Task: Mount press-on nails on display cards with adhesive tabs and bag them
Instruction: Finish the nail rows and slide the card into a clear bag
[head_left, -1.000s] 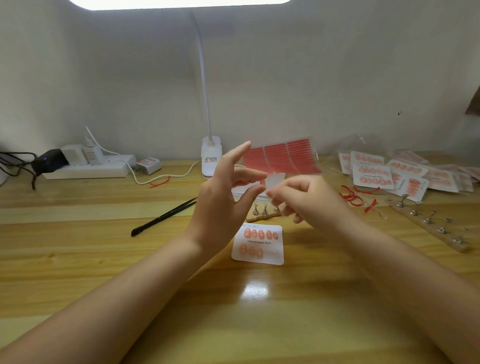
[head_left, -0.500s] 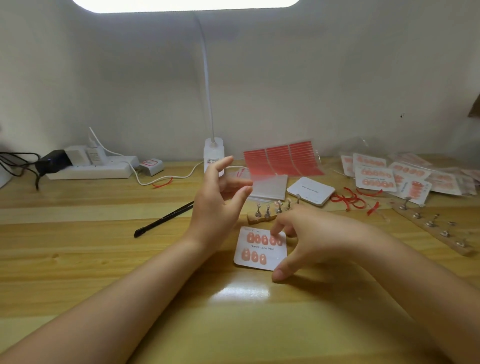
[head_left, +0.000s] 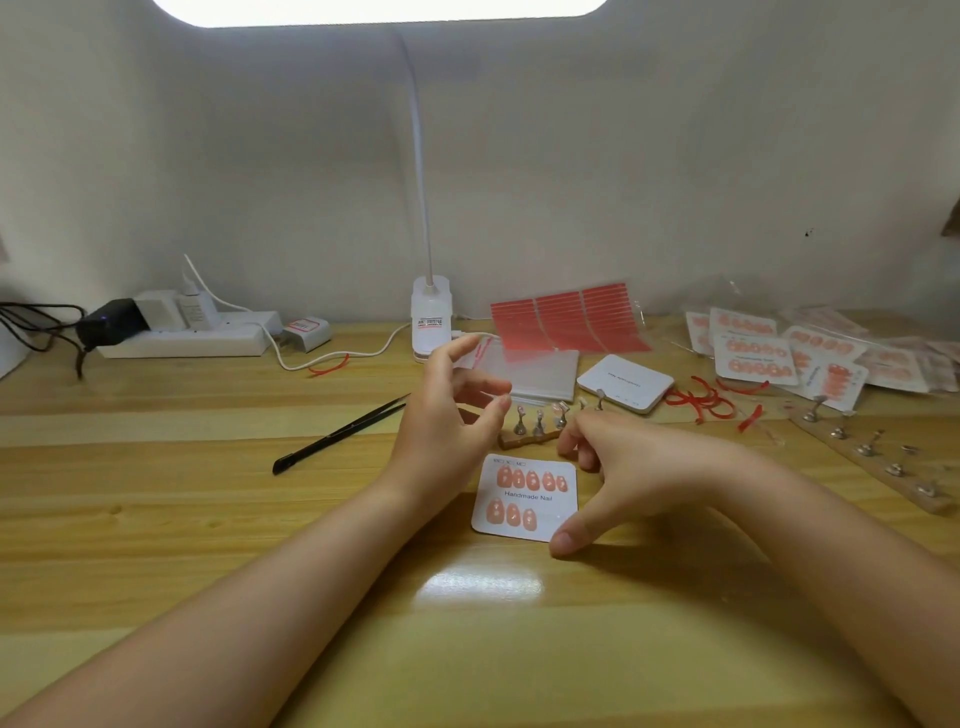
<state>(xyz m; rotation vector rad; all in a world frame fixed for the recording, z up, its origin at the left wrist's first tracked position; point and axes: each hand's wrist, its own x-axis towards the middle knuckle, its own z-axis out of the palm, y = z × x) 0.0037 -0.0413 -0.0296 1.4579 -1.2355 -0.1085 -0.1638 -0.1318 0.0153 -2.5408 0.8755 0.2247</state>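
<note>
Clearly, we saw the left hand (head_left: 447, 415) raised above the desk (head_left: 208, 519), fingers loosely spread, holding nothing. Our right hand (head_left: 628, 467) arched over the card (head_left: 524, 499), thumb touching its lower right corner; whether that grip pinched anything, we couldn't tell. Bagged cards (head_left: 779, 353) lay at the right before a plain wall (head_left: 675, 182).

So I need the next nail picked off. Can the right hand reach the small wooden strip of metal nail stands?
Probably yes: the right hand hovers beside the wooden strip of metal nail stands, fingertips near it, nothing between.
</note>
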